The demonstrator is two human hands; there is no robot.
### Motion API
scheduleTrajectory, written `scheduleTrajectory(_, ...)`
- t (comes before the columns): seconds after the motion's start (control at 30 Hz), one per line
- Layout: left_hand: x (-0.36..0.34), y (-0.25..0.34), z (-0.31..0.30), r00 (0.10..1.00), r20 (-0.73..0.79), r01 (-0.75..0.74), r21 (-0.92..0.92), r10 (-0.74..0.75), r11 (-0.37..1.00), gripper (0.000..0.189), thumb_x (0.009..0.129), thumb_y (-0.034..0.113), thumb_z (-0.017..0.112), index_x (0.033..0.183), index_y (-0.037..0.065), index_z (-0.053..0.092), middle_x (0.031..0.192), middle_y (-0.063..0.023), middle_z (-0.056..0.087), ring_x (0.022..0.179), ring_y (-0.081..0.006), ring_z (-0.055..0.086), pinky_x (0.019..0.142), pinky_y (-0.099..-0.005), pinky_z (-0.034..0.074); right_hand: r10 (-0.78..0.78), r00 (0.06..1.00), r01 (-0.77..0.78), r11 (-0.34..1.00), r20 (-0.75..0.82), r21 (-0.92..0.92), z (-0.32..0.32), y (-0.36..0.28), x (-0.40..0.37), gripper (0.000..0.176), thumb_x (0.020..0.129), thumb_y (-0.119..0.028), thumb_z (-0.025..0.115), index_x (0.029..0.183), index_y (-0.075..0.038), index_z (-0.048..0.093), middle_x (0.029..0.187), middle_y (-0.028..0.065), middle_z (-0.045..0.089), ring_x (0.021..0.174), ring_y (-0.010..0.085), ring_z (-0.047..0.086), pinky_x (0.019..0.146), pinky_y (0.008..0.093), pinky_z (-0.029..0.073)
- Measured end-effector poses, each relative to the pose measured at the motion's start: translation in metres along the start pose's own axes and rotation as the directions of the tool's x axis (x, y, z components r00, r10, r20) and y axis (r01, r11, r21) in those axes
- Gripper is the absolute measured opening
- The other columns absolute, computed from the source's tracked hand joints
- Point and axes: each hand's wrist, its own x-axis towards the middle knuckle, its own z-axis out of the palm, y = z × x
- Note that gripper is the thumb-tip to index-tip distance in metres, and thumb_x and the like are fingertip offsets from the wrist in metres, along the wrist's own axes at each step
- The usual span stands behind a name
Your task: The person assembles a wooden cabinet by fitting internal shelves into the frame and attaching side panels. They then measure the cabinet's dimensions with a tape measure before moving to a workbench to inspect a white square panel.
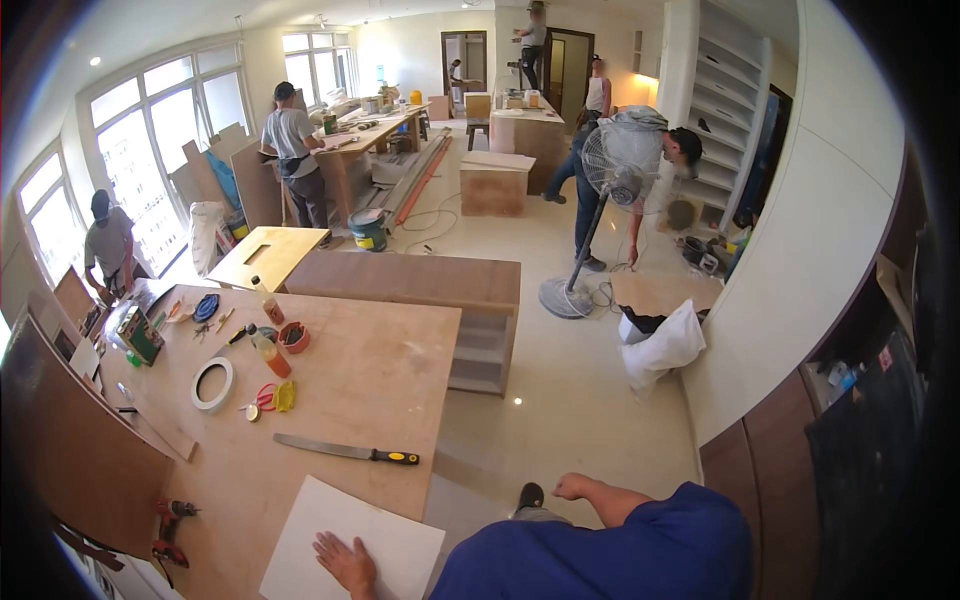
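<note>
My left hand (345,566) lies flat, fingers spread, on a white sheet or panel (375,525) at the front of the wooden worktable (370,370). My right hand (577,486) is away from the table over the floor, its fingers curled in with nothing visible in them. Just beyond the white sheet rests a handsaw (330,447) with a black and yellow handle. Farther up lie red-handled scissors (265,397), a roll of tape (213,385) and a bottle of orange liquid (270,352). A red cordless drill (172,532) sits to the left.
A low wooden cabinet (410,270) adjoins the table's far side. On the floor stand a pedestal fan (568,297) and a white sack (665,345). One person (600,170) bends beside the fan; several others work farther back. A white wall panel (790,250) borders the right.
</note>
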Motion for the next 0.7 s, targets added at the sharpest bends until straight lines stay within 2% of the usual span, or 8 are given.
scheduleTrajectory(0.1,-0.023,0.027,0.007,0.998,0.025,-0.057,-0.049,0.059,0.997,0.076,0.092,0.039,0.051,0.147,-0.006,0.024,0.157,-0.0195,0.017,0.146,-0.0359,0.01,0.118,-0.0462,0.006,0.043,0.999,-0.044,0.997,0.015,0.068,-0.01,-0.013,-0.017,0.045,0.085,-0.043,0.059,0.102,-0.003,0.071,0.102,0.0212,0.068,0.097,0.0381,0.063,0.087,0.0434,0.048)
scheduleTrajectory(0.2,-0.041,0.049,0.01,0.993,0.054,-0.104,-0.073,0.108,0.992,0.077,0.092,0.039,0.051,0.147,-0.007,0.023,0.157,-0.0201,0.016,0.146,-0.0352,0.007,0.119,-0.0453,0.004,0.044,0.998,-0.046,0.998,0.034,0.041,-0.01,-0.01,-0.025,0.045,0.086,-0.042,0.06,0.103,-0.003,0.071,0.103,0.021,0.068,0.099,0.0371,0.063,0.088,0.0429,0.048)
scheduleTrajectory(0.3,-0.054,0.061,0.016,0.988,0.031,-0.148,-0.094,0.152,0.984,0.078,0.09,0.039,0.054,0.145,-0.008,0.025,0.156,-0.0223,0.016,0.146,-0.0381,0.009,0.118,-0.0472,0.005,0.089,0.993,-0.092,0.995,0.083,0.033,-0.011,-0.004,-0.031,0.045,0.086,-0.043,0.06,0.103,-0.003,0.071,0.105,0.0205,0.068,0.101,0.0365,0.062,0.089,0.0427,0.047)
scheduleTrajectory(0.4,-0.065,0.07,0.022,0.988,0.045,-0.145,-0.089,0.15,0.985,0.078,0.092,0.041,0.051,0.145,-0.008,0.025,0.156,-0.0222,0.015,0.146,-0.0372,0.007,0.118,-0.0467,0.003,0.064,0.992,-0.056,0.996,0.109,-0.067,-0.009,0.012,-0.02,0.045,0.086,-0.043,0.06,0.103,-0.003,0.071,0.105,0.02,0.068,0.101,0.0358,0.062,0.09,0.0426,0.047)
scheduleTrajectory(0.6,-0.082,0.096,0.03,0.987,0.05,-0.148,-0.071,0.152,0.986,0.079,0.092,0.043,0.049,0.146,-0.008,0.023,0.157,-0.0222,0.015,0.146,-0.0376,0.006,0.118,-0.0468,0.003,0.016,0.999,-0.013,0.998,0.04,-0.066,-0.033,0.02,-0.002,0.043,0.086,-0.042,0.06,0.106,-0.005,0.071,0.107,0.0193,0.068,0.101,0.0354,0.063,0.09,0.0418,0.048)
scheduleTrajectory(0.7,-0.087,0.107,0.031,0.986,0.052,-0.153,-0.066,0.157,0.986,0.08,0.092,0.044,0.05,0.146,-0.008,0.022,0.156,-0.023,0.014,0.146,-0.0382,0.006,0.118,-0.047,0.002,0.045,0.999,-0.046,0.997,0.01,0.06,-0.047,0.014,-0.01,0.044,0.085,-0.042,0.061,0.107,-0.005,0.071,0.108,0.0192,0.068,0.101,0.0352,0.063,0.09,0.0418,0.048)
